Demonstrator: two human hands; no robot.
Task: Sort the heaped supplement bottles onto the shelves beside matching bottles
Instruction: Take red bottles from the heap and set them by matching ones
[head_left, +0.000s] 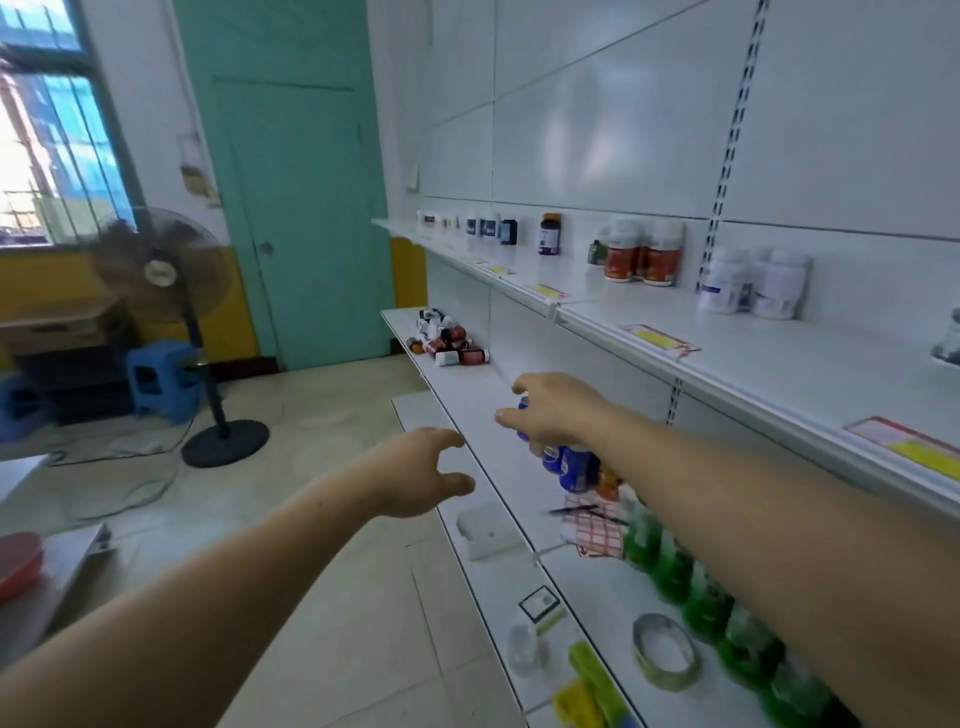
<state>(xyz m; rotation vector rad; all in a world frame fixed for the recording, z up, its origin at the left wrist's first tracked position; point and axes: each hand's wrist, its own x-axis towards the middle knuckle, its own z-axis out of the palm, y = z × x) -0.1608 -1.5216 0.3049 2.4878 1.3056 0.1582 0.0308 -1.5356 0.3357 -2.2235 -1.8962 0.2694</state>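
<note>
Supplement bottles (451, 339) lie heaped at the far end of the middle shelf (467, 400), most of them tipped on their sides, brown and white mixed. Upper shelf (649, 317) carries upright bottles in groups: small dark ones (491, 228) far off, a lone brown bottle (549, 235), red-labelled white pair (644, 252), plain white pair (753, 283).

Right hand (558, 410) reaches out over the middle shelf, fingers curled round a blue-capped bottle (522, 405); only a bit of the bottle shows past the fingers. Blue bottles (571, 465) stand just below the wrist, a row of green bottles (675, 571) nearer along the same shelf, partly behind the forearm.

Left hand (421, 475) hovers off the shelf edge, fingers loosely spread, holding nothing.

Tape roll (665, 654) lies on the near shelf. Standing fan (166, 270) and blue stool (161, 376) on the floor by the green door (301, 182).
</note>
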